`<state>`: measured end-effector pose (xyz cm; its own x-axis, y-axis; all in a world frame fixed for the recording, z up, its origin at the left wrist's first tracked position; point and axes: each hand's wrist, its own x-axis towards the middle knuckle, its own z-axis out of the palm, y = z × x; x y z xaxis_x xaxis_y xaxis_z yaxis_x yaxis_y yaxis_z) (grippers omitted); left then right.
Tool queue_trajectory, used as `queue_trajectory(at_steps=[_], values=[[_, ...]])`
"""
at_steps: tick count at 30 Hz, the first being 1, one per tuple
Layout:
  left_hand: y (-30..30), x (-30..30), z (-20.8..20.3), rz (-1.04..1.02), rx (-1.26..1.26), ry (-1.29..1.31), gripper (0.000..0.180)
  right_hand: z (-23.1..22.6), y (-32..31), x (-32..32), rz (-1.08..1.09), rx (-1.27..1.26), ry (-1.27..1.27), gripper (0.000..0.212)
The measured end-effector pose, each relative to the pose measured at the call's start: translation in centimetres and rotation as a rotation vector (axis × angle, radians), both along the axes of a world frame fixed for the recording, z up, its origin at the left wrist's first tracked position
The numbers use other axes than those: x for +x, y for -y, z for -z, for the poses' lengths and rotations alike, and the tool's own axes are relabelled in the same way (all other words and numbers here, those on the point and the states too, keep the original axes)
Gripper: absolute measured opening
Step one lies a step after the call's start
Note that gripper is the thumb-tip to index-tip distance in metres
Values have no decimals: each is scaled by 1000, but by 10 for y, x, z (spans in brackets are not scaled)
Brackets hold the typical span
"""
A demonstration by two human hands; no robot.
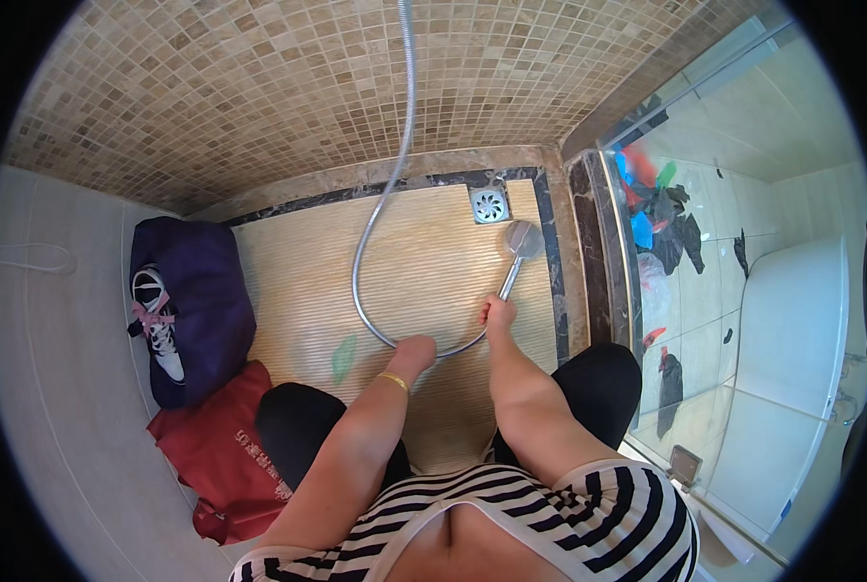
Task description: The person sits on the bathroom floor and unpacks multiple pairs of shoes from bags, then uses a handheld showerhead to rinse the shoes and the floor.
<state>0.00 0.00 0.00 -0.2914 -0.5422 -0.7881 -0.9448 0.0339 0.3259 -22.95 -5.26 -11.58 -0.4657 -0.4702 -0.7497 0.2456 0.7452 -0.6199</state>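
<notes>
My right hand (498,311) is closed around the handle of a silver shower head (523,240), which points away from me beside the floor drain (489,205). From the handle's lower end, a metal shower hose (357,274) curves left to my left hand (416,353), then loops up along the tiled wall. My left fist is closed on the hose; its fingertips are turned out of sight. A gold bracelet (394,381) circles the left wrist. Under both hands lies a ribbed beige floor (433,252).
At the left, a black-and-white shoe (159,325) with pink laces rests on a dark purple bag (205,291). A red bag (225,456) lies below. Past the raised dark stone sill (593,262) and glass at right are scattered plastic bags (661,218) and a white tub (792,339).
</notes>
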Motion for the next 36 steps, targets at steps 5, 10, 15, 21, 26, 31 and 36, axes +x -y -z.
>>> queue_trajectory(at_steps=[5,10,15,21,26,31,36], values=[[-22,-34,-20,122,-47,-66,25,-36,-33,-60,-411,340,-485,53],[-25,8,-2,124,-73,3,27,-113,-15,1,-618,492,-216,59],[20,24,-65,19,-181,-320,37,-71,-22,-52,-1045,387,-344,37],[62,170,-226,-226,-463,-258,49,-86,-13,71,-1278,308,-122,27],[29,325,-253,-740,-1219,-149,33,-122,-25,180,-1454,66,33,24],[-17,435,-252,-1265,-1668,224,30,-145,-34,224,-1569,3,91,25],[-29,517,-239,-1259,-1506,243,44,-183,-42,294,-1648,-92,136,24]])
